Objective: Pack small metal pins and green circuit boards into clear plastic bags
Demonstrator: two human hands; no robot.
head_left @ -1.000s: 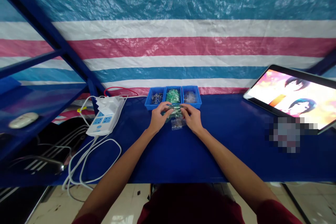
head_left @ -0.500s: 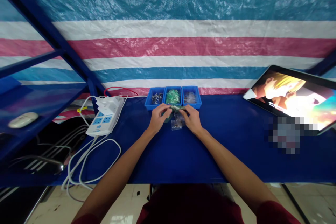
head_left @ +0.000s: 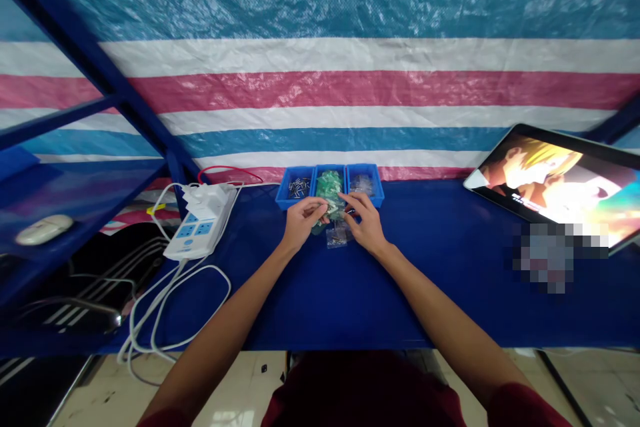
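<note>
Both hands are together in front of three blue bins at the middle of the table. My left hand (head_left: 301, 221) is closed on one side of a small clear plastic bag (head_left: 334, 207). On the bag's other side is my right hand (head_left: 366, 220), its fingers bent round the edge. A second small bag (head_left: 337, 236) with tiny metal parts lies on the table just below them. Metal screws fill the left bin (head_left: 289, 203), green packets the middle bin (head_left: 317, 171), and clear bags the right bin (head_left: 376, 201). Something dark green, partly hidden, lies beside my left fingertips.
A white power strip (head_left: 200, 235) with looped white cables (head_left: 165, 348) lies on the table's left. A lit tablet (head_left: 560, 180) leans at the right, with a blurred patch in front. At far left, a white mouse (head_left: 44, 229) sits on a blue shelf.
The dark green item between my hands has given way to a clear bag. My right hand's fingers have shifted and lifted slightly; my left hand has barely moved.
</note>
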